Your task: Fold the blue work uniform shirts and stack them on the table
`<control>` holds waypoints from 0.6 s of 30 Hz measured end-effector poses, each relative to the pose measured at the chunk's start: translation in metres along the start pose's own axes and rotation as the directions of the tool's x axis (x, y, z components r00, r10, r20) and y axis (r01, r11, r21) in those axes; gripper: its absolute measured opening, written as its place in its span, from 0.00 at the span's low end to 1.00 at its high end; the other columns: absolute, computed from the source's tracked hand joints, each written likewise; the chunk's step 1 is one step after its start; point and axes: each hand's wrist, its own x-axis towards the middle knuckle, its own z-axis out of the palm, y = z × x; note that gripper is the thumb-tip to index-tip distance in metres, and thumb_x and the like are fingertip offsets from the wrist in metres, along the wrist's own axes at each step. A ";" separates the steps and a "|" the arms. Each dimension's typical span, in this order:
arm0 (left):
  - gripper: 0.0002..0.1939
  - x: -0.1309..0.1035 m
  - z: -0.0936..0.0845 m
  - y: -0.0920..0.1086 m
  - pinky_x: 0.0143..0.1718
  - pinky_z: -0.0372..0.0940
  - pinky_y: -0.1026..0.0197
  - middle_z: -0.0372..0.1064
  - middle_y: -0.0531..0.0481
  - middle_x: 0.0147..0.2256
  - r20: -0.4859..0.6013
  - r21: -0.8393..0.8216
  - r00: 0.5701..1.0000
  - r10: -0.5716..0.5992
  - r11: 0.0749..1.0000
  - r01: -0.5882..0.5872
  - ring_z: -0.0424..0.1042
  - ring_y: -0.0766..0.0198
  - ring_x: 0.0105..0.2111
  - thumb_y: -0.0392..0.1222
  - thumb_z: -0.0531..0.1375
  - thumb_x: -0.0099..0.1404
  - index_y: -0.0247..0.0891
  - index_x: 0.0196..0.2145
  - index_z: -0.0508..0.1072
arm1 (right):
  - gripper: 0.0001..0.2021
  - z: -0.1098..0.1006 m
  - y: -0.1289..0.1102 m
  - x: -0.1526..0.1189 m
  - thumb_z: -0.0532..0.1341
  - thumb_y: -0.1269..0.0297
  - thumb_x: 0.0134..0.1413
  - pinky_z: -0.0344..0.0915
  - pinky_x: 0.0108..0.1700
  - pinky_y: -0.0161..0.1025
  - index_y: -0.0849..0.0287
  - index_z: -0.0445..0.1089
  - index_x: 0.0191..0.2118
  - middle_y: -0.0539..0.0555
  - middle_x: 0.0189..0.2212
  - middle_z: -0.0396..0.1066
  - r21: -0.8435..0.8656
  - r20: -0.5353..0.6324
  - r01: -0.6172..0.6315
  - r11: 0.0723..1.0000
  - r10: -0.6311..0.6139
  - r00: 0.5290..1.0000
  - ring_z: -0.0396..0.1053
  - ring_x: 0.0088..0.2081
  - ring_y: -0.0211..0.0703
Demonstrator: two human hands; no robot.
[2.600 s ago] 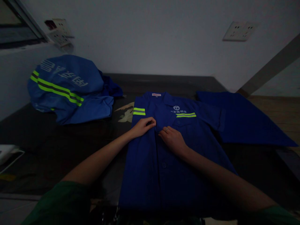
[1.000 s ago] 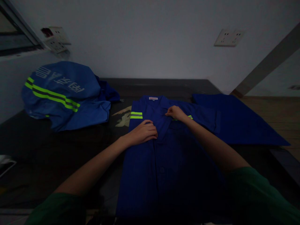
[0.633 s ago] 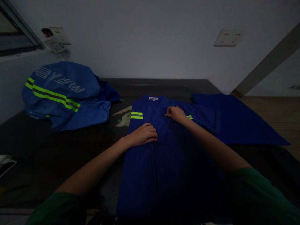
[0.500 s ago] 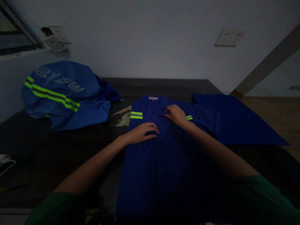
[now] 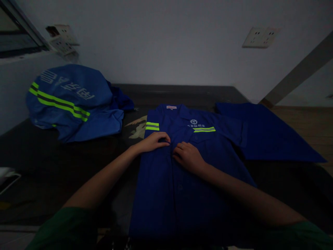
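A dark blue work shirt [image 5: 158,180] lies front up before me, its collar at the far end with a white label inside. Yellow-green reflective strips cross its chest, and a white gear logo with lettering shows above the strip on the right. My left hand [image 5: 155,141] is at the front opening below the left strip, thumb and fingertips closed on the cloth edge. Just to its right, my right hand [image 5: 189,157] has curled fingers gripping the front edge. A ring is on one of its fingers. The pinched cloth is mostly hidden by the fingers.
The shirt lies on a dark table [image 5: 125,166]. A light blue garment [image 5: 101,121] with reflective stripes is heaped at the left. Flat dark blue cloth [image 5: 270,135] extends past the table's right edge. A white object [image 5: 6,177] sits far left. The wall [image 5: 166,45] stands behind.
My right hand has come down from near the collar to the front opening, uncovering the logo and strip. My left hand has shifted slightly up and left, its fingers closing.
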 end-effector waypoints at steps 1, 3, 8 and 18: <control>0.05 0.001 0.002 -0.001 0.44 0.63 0.61 0.71 0.48 0.37 -0.016 0.000 1.000 -0.001 1.000 0.001 0.70 0.62 0.40 0.39 0.59 0.66 0.35 0.36 0.71 | 0.05 0.001 -0.001 0.000 0.59 0.66 0.59 0.58 0.40 0.40 0.60 0.72 0.38 0.56 0.36 0.71 -0.019 0.000 0.013 1.000 -0.013 1.000 0.65 0.40 0.45; 0.05 0.002 0.006 -0.002 0.43 0.63 0.61 0.71 0.49 0.36 -0.044 0.004 0.999 -0.006 1.000 0.006 0.70 0.62 0.39 0.39 0.57 0.67 0.35 0.36 0.71 | 0.07 0.002 -0.002 0.001 0.57 0.67 0.61 0.57 0.40 0.40 0.59 0.72 0.37 0.57 0.35 0.72 -0.046 -0.004 0.029 0.999 -0.029 1.000 0.66 0.40 0.44; 0.07 0.006 0.016 -0.004 0.41 0.63 0.61 0.70 0.49 0.34 -0.094 0.059 0.995 -0.009 0.998 0.015 0.70 0.63 0.37 0.39 0.55 0.68 0.36 0.34 0.70 | 0.09 0.005 -0.005 -0.001 0.55 0.70 0.62 0.57 0.39 0.40 0.59 0.73 0.36 0.56 0.34 0.72 -0.068 -0.020 0.043 0.997 -0.044 0.999 0.66 0.38 0.44; 0.10 0.012 0.035 -0.003 0.42 0.61 0.58 0.67 0.49 0.35 -0.152 0.346 0.988 -0.012 0.936 0.065 0.66 0.60 0.38 0.40 0.49 0.71 0.37 0.34 0.67 | 0.10 0.012 -0.001 -0.007 0.55 0.72 0.62 0.56 0.38 0.39 0.59 0.73 0.35 0.56 0.34 0.71 -0.109 -0.063 0.117 0.987 -0.124 0.990 0.63 0.37 0.44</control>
